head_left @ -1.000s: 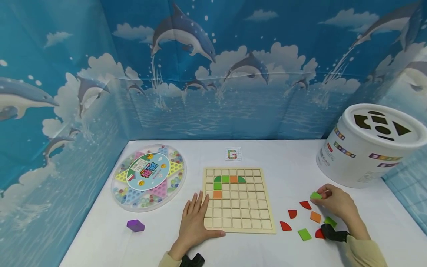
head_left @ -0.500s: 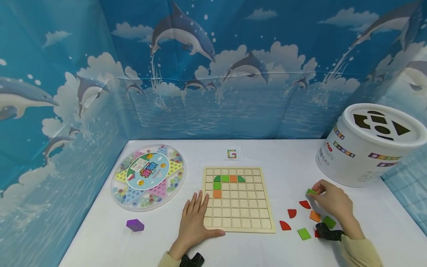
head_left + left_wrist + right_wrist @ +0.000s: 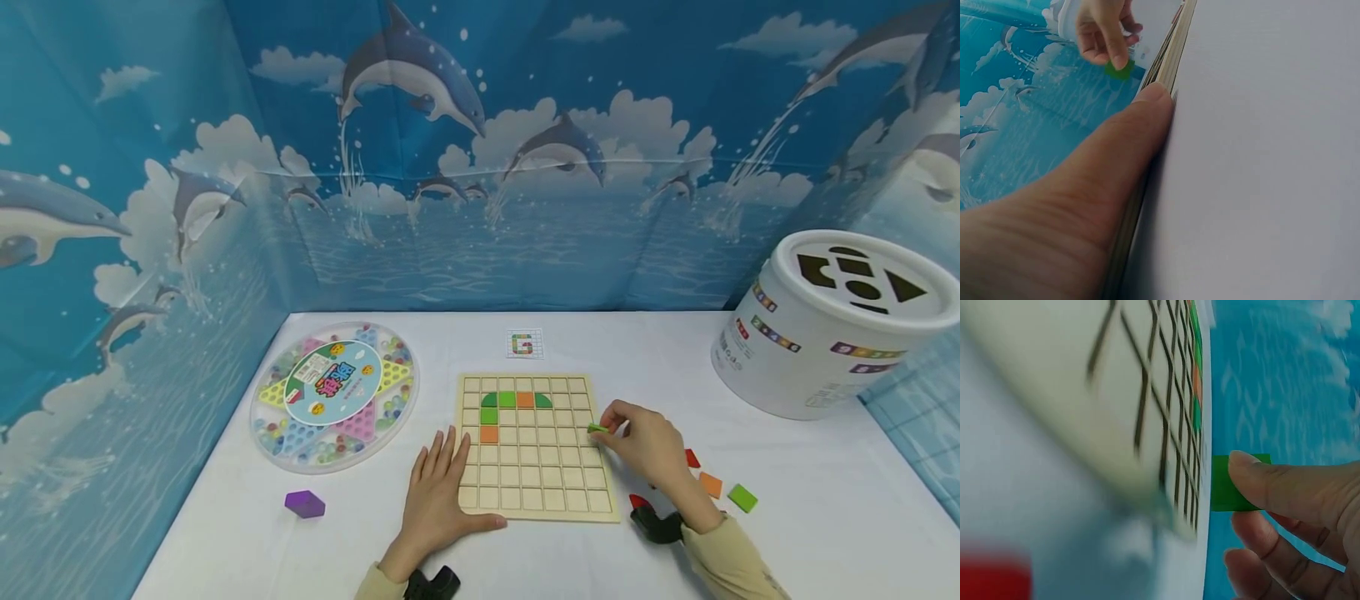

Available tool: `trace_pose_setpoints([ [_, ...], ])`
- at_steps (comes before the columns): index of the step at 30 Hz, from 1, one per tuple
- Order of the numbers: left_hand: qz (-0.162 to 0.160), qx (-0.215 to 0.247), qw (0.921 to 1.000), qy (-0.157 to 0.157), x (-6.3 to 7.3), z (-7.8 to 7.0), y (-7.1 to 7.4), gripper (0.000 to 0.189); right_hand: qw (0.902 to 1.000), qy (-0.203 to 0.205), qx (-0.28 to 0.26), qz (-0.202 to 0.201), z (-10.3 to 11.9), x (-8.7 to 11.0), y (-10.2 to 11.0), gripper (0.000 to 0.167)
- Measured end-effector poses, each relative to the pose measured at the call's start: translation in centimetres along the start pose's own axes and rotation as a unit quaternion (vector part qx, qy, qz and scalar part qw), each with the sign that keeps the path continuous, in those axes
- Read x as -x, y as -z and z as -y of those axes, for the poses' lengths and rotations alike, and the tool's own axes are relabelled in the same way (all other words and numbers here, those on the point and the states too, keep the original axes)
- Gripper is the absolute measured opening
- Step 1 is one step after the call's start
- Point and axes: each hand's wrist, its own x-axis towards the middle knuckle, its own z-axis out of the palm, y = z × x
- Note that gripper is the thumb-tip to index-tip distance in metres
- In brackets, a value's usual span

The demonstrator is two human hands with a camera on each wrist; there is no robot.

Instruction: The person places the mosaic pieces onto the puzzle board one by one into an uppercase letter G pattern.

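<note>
My right hand (image 3: pixel 645 442) pinches a green square tile (image 3: pixel 1225 487) between thumb and fingers, over the right edge of the wooden grid board (image 3: pixel 551 479). In the left wrist view the same hand and tile show beyond the board's edge. My left hand (image 3: pixel 438 512) lies with straight, spread fingers along the board's lower left corner, its thumb (image 3: pixel 1141 115) against the near edge. On the board, an orange tile (image 3: pixel 489 434), green squares and dark green quarter rounds form a row and a short column at the upper left.
Right of the board lie a red piece (image 3: pixel 692 458), an orange tile (image 3: pixel 710 485) and a green tile (image 3: pixel 742 498). Behind stand a pattern card (image 3: pixel 524 343) and a white bucket (image 3: pixel 810 350). At left are a round marble game (image 3: pixel 333 396) and a purple block (image 3: pixel 304 504).
My right hand has moved left with the green tile, from the loose pieces to the board's right edge. Its forearm now covers some of the loose pieces. The left hand has stayed put.
</note>
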Motion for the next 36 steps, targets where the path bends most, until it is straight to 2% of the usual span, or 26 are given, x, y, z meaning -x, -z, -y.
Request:
trace_pose_setpoints([
  [6,-0.011,-0.001,0.9999,-0.004,-0.1,0.1,-0.2,0.121,0.9986,0.041,-0.007,0.031,3.7,-0.2,-3.1,0.026],
  [9,-0.006,-0.003,1.0,-0.002,-0.2,0.1,-0.3,0.122,0.9972,0.059,-0.015,0.042,5.2,-0.3,-4.3,0.027],
  [16,0.0,-0.004,1.0,0.002,-0.2,0.1,-0.2,0.121,0.9929,0.101,-0.027,0.057,7.6,-0.8,-6.5,0.021],
  [25,-0.013,-0.006,0.9999,-0.009,0.1,0.2,-0.1,0.12,0.9892,0.121,-0.035,0.074,9.4,-1.2,-8.1,0.015],
  [36,-0.02,-0.008,0.9997,-0.013,0.1,0.3,-0.2,0.12,0.9883,0.124,-0.04,0.079,9.6,-1.7,-8.7,0.015],
])
